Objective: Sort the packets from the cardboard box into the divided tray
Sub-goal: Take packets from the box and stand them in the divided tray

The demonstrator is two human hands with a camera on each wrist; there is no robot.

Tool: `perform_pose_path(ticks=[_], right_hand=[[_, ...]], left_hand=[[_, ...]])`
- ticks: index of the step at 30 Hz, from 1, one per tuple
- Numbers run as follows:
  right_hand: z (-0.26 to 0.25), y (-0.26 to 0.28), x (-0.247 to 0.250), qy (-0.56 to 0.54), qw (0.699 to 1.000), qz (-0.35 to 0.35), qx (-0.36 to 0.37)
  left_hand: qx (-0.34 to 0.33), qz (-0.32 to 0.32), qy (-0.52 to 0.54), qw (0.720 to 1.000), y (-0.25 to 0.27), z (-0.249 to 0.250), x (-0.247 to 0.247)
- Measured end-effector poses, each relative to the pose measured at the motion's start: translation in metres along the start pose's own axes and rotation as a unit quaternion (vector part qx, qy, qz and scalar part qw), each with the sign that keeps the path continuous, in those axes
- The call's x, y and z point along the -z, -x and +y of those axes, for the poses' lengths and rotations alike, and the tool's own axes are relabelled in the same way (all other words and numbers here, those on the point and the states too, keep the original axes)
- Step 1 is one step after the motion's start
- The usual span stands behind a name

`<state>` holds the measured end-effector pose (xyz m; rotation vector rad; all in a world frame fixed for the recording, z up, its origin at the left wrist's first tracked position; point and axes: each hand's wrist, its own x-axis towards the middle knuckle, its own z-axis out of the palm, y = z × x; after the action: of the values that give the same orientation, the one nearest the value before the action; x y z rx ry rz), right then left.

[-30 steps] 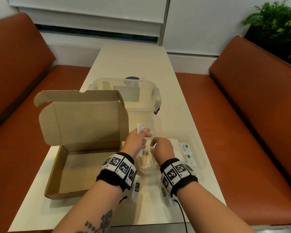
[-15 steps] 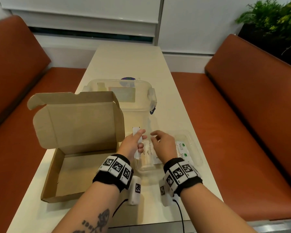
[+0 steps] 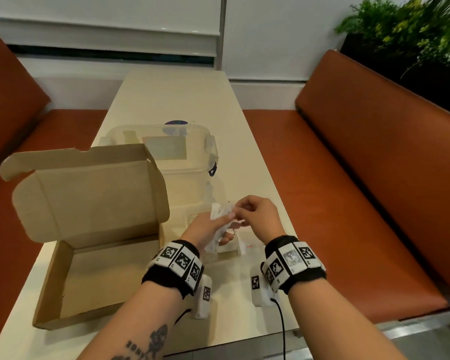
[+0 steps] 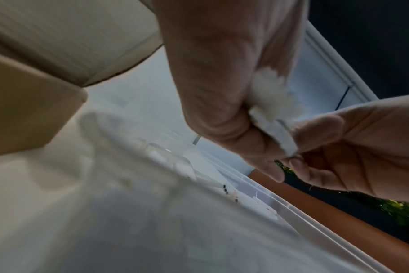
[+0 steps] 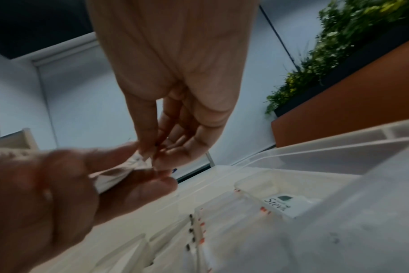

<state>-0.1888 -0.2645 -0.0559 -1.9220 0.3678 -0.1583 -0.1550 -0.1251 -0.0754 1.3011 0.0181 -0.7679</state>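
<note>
My left hand [image 3: 225,229] grips a small bunch of white packets [image 3: 216,216] just above the clear divided tray [image 5: 245,182]. My right hand [image 3: 238,211] meets it from the right and pinches the top end of one packet in the bunch. In the left wrist view the packets [image 4: 276,103] stick out between my left thumb and the right hand's fingertips [image 4: 315,129]. The tray's compartments hold sorted packets, among them a Stevia packet [image 5: 283,205]. The cardboard box [image 3: 89,276] stands open at the left and shows only its bare floor.
A clear lidded plastic container [image 3: 166,146] stands behind the box and tray. Orange benches [image 3: 361,178] run along both sides of the narrow table [image 3: 179,94]. A plant [image 3: 413,29] sits at the far right.
My right hand has lifted out of the tray and come up to the bunch, where it now pinches a packet. My left hand has risen slightly with the packets.
</note>
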Motion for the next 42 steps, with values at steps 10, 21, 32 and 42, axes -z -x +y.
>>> perform_pose_path(ticks=[10, 21, 32, 42], right_hand=[[0.005, -0.005, 0.016, 0.078, 0.997, -0.024, 0.014], [0.006, -0.005, 0.002, 0.014, 0.998, -0.053, -0.044], [0.011, -0.014, -0.02, 0.379, 0.906, -0.188, 0.019], [0.02, -0.006, -0.032, 0.454, 0.87, -0.167, 0.095]], left_hand=[[-0.076, 0.128, -0.119, 0.982, -0.015, 0.003, -0.002], [-0.09, 0.218, -0.117, 0.965, -0.016, -0.002, 0.007], [-0.072, 0.226, 0.012, 0.971, -0.004, 0.009, 0.014], [-0.06, 0.213, 0.009, 0.975, -0.001, 0.005, 0.016]])
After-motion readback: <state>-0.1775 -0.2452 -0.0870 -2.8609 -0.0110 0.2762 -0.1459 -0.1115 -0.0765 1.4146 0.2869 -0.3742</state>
